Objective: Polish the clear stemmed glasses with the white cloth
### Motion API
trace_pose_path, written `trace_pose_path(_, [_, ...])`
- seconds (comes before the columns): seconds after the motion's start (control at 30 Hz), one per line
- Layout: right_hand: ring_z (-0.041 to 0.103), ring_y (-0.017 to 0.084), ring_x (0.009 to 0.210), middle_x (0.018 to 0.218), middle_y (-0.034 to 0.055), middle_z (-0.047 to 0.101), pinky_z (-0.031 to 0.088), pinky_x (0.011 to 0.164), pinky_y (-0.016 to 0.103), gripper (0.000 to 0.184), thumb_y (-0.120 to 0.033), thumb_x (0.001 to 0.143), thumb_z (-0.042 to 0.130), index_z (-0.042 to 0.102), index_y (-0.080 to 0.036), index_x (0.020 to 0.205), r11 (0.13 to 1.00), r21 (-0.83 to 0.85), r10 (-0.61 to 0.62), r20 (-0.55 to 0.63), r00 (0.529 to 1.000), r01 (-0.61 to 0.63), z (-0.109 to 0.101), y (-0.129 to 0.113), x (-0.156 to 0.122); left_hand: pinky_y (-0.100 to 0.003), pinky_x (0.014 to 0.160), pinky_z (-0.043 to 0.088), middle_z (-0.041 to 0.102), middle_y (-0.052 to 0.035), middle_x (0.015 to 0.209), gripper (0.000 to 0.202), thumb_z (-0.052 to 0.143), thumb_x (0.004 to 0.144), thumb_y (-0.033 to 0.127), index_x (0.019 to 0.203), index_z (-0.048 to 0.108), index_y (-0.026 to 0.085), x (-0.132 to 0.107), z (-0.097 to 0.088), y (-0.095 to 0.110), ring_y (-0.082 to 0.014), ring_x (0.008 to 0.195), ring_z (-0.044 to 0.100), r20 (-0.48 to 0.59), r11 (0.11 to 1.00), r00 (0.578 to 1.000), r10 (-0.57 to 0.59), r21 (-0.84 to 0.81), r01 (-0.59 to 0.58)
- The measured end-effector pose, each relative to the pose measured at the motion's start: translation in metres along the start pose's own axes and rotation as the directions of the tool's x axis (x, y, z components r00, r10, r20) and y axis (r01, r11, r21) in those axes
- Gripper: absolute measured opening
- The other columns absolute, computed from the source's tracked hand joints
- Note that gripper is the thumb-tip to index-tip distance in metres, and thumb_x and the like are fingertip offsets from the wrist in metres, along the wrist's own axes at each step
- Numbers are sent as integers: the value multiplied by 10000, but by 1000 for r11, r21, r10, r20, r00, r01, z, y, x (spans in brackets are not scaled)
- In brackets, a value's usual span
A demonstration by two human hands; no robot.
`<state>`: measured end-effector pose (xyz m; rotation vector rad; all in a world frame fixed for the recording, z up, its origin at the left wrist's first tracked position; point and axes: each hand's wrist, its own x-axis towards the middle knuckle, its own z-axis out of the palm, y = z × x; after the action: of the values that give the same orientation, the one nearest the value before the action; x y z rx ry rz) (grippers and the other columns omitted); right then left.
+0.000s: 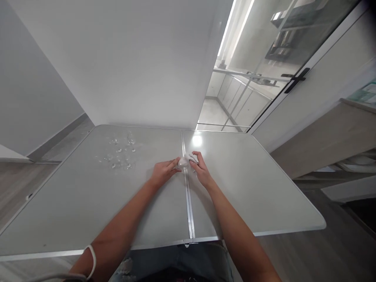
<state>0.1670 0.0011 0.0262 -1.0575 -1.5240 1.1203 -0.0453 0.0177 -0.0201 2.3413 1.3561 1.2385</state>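
Condition of the fingers?

"My left hand point(163, 173) has its fingers slightly parted, gripping a clear rounded piece point(183, 163) by its left side. My right hand point(202, 170) is curled closed on a white cloth point(193, 158)."

Position of the piece?

"Between both hands, over the metal seam point(188, 199) of the tabletop point(258, 196), to the right of my left fingertips. The cloth sits against its right side. Left hand nearer; long axis cannot be made out."

Farther out?

"Loose group of clear pieces point(119, 150), ahead and left, well apart from both hands. Behind: white wall point(141, 66)."
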Motion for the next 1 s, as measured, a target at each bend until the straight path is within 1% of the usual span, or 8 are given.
trace_pose_path(0.1, [555,175,782,907,-7,594,486,789,305,519,-505,906,552,455,-296,1371,1000,-14,3,48,999,-2,-5,0,0,-247,599,472,775,-84,993,408,686,853,470,1224,690,301,-2,0,5,-207,798,731,63,999,997,53,-6,-53])
trace_pose_path(0.2, [588,201,913,1055,26,629,468,938,353,665,-516,907,561,364,-308,1507,995,-43,-85,59,995,88,-12,0,-1,-247,565,440,762,-65,839,488,679,845,512,1270,654,273,-4,-2,11,-180,644,691,81,998,995,59,8,-60])
trace_pose_path(0.27, [593,211,887,1021,29,645,476,944,384,670,-519,919,542,355,-309,1528,988,-72,-127,110,986,135,-17,1,-2,-249,575,440,734,-36,756,537,670,846,527,1309,618,259,-5,-4,14,-165,584,659,129,998,990,63,-9,-62])
trace_pose_path(0.4, [591,243,937,1059,50,660,484,951,433,590,-496,918,547,470,-306,1472,962,-164,-185,188,964,217,-26,2,-4,-252,604,445,705,-4,719,524,633,874,519,1331,594,266,-7,-7,16,-157,587,644,241,998,970,44,-58,-31])
trace_pose_path(0.53, [583,234,1051,1234,42,629,443,1023,420,544,-442,958,495,450,-306,1482,973,-118,-170,210,963,197,-24,2,-1,-254,598,416,704,-8,722,502,693,834,523,1281,654,300,-3,-4,9,-150,586,625,104,999,994,32,23,-34])
trace_pose_path(0.7, [523,222,1207,1438,34,495,390,1086,385,575,-427,978,469,347,-309,1527,987,-104,-110,90,990,119,-12,2,2,-277,652,398,738,-40,787,351,668,895,415,1238,697,344,5,-4,0,-166,697,661,-74,976,990,121,189,-105])
trace_pose_path(0.83, [574,220,1031,1195,61,617,434,1017,401,540,-429,996,432,380,-266,1509,971,-194,-118,118,986,139,-10,0,3,-274,655,388,745,-41,792,379,653,911,419,1278,675,329,3,-4,1,-154,702,660,-68,959,984,167,244,-146])
trace_pose_path(1.0, [557,180,867,1025,26,623,475,843,312,475,-421,982,458,473,-265,1431,995,-41,-82,140,987,89,-19,-3,5,-264,625,370,728,-18,725,418,643,895,507,1259,695,308,-2,2,2,-126,621,618,-41,954,983,181,249,-165])
